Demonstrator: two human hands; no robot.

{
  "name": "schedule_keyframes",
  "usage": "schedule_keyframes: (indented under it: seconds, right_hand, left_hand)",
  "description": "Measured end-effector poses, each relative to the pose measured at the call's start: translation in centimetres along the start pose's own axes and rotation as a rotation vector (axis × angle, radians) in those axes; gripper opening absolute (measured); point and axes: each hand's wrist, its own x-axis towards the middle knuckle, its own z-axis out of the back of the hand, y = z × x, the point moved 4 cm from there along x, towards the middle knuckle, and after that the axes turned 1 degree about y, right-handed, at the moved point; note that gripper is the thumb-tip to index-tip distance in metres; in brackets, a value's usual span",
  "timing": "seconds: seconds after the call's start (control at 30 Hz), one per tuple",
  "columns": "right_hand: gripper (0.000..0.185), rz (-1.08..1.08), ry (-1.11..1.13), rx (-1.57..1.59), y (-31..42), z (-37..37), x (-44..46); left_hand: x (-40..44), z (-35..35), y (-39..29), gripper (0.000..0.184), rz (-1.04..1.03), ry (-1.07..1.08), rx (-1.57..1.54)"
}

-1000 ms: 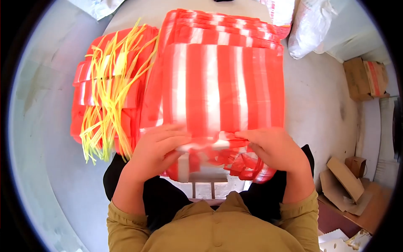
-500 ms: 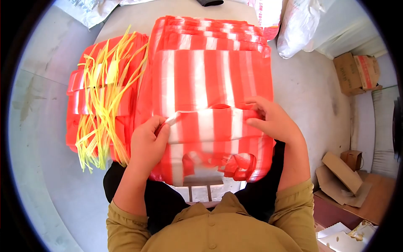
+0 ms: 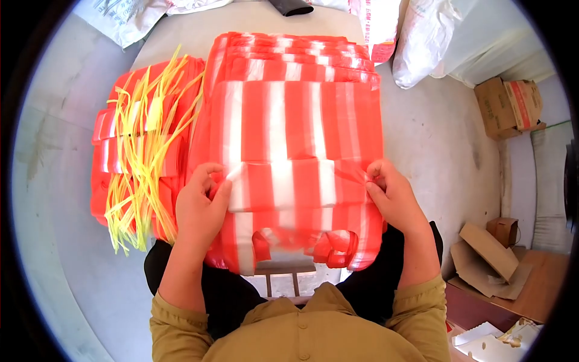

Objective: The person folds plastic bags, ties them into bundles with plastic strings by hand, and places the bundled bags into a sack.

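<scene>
A thick stack of red-and-white striped plastic bags (image 3: 295, 120) lies in front of me, with handle cut-outs at the near edge. A band of the top plastic bag (image 3: 277, 187) is folded across it. My left hand (image 3: 205, 196) pinches the left end of this fold between thumb and fingers. At the right end, my right hand (image 3: 392, 190) has thumb and index finger closed on the bag's edge. Left of the stack, yellow plastic strips (image 3: 145, 151) drape over folded bundles of the same striped plastic (image 3: 105, 151).
White sacks (image 3: 425, 42) stand beyond the table at the back right, and another sack (image 3: 123, 21) lies at the back left. A dark tube-like object (image 3: 291, 7) rests at the far edge. Cardboard boxes (image 3: 497, 111) and an opened carton (image 3: 488, 259) are at the right.
My right hand has moved out and down to the fold's right end. The fold lies flatter and straighter, its raised edge gone. My left hand keeps its pinch; the whole view has shifted slightly.
</scene>
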Motion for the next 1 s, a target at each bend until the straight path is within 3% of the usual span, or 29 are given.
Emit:
schedule_keyframes:
  seconds: [0.2,0.4,0.6,0.8,0.9,1.0]
  right_hand:
    - [0.015,-0.03,-0.041,-0.101,0.7,0.3,-0.4]
    - [0.012,0.182,-0.122,-0.157,0.7,0.7,-0.4]
    - [0.009,-0.038,-0.061,0.0,-0.4,1.1,-0.4]
    - [0.004,0.097,-0.088,0.162,-0.8,1.4,-0.1]
    - [0.014,0.152,0.041,0.105,-0.8,1.4,0.1]
    - [0.014,0.123,0.071,0.061,-0.5,1.3,-0.3]
  left_hand:
    - [-0.2,0.0,0.4,0.025,-0.05,0.114,-0.06]
    - [-0.1,-0.3,1.0,0.028,0.045,0.084,-0.177]
    - [-0.2,-0.4,1.4,0.025,0.126,0.088,-0.132]
    - [-0.1,-0.5,1.9,0.018,0.135,0.037,-0.265]
    - [0.0,-0.8,2.3,0.011,0.048,0.051,-0.234]
    - [-0.1,-0.8,2.0,0.015,0.029,0.027,-0.201]
